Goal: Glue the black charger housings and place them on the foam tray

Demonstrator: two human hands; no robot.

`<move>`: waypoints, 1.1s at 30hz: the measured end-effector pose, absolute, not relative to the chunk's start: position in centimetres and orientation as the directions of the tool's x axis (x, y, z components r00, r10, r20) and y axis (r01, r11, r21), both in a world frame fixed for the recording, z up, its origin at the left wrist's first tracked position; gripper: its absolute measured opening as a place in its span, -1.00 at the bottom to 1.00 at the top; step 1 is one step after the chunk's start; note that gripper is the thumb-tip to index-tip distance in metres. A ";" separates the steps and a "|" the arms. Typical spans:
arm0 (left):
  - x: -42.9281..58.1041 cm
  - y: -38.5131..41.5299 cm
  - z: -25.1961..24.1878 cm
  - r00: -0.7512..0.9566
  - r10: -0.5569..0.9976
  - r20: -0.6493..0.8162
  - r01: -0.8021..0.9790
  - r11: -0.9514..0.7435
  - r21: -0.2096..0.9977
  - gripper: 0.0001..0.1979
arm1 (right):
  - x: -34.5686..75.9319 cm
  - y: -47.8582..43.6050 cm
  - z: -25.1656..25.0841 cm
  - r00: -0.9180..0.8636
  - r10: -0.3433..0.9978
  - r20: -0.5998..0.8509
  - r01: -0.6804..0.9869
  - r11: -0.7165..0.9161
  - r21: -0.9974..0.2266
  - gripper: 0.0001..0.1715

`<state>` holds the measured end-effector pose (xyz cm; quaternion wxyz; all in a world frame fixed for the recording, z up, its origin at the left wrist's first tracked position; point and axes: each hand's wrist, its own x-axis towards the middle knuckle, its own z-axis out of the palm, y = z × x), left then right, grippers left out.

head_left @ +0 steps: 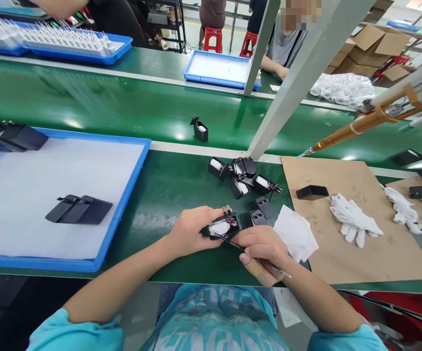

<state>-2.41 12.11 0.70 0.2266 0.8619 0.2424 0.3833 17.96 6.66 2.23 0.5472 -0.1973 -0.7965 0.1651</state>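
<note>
My left hand [192,229] is closed round a black plug housing [221,227]. The housing's open side faces up and shows a white block, with red wires and metal prongs at its far end. In my right hand [264,251] is a pair of thin metal tweezers [278,271]; their dark tip reaches over the near edge of the housing. Black covers [264,208] lie just beyond my right fingers. Farther back sits a cluster of similar open housings [240,186] with white blocks and wires. A white sheet of paper [295,234] lies right of my right hand.
A blue-rimmed tray [123,204] at left holds black pieces [82,209]. Brown cardboard [316,263] at right carries white gloves [355,219] and a black case [312,192]. Above it hangs an orange tool [357,127]. A metal post [298,73] rises behind. One housing [200,131] lies on the green belt.
</note>
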 end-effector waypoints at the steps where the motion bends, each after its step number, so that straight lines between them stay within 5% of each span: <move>1: -2.4 12.1 0.7 0.586 0.587 0.558 0.241 -0.784 0.572 -0.46 | 18.0 6.7 2.3 -0.330 0.501 0.800 0.138 0.864 -0.484 -0.71; 6: -2.3 12.3 0.9 0.588 0.559 0.585 0.213 -0.804 0.554 -0.49 | 18.4 6.7 2.8 -0.310 0.588 0.747 0.075 0.799 -0.597 -0.74; 13: -2.2 12.9 0.9 0.566 0.486 0.667 0.143 -0.854 0.500 -0.52 | 19.7 6.3 3.1 -0.143 0.856 0.497 -0.072 0.492 -0.867 -0.87; 27: -2.4 12.9 1.1 0.579 0.517 0.631 0.109 -0.816 0.568 -0.50 | 19.5 6.4 2.7 -0.178 0.859 0.479 -0.065 0.476 -0.877 -0.90; 33: -2.5 12.5 1.4 0.595 0.605 0.529 0.165 -0.737 0.656 -0.54 | 19.4 7.0 2.9 -0.212 0.759 0.615 -0.068 0.617 -0.784 -0.83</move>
